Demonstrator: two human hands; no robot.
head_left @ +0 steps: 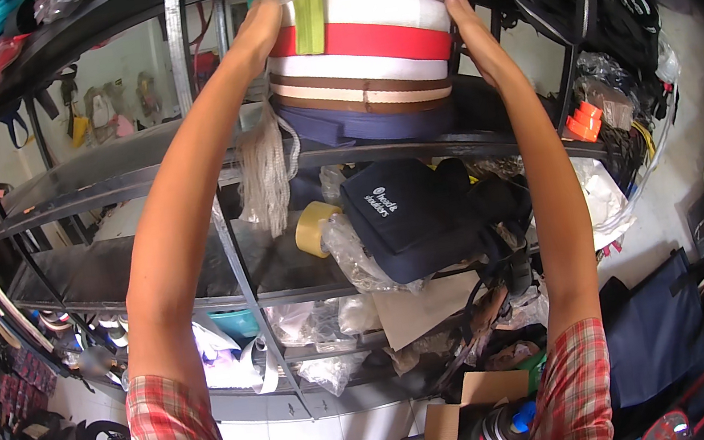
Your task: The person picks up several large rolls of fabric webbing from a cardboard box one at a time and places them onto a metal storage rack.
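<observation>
Strap rolls [365, 58] are already sitting piled on the shelf [93, 171]; my left hand [265, 27] and right hand [475, 33] are grasping their sides, the grip not letting go yet.

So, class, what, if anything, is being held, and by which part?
The stack of rolled straps seems held by its upper sides, between the left hand and right hand.

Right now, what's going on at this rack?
The camera wearer's left hand and right hand are up on opposite sides of a stack of coloured strap rolls, at a black shelf. Whether they're lifting or just steadying it isn't clear. Pale cords hang beside the stack; lower down are a dark bag and a yellow tape roll.
</observation>
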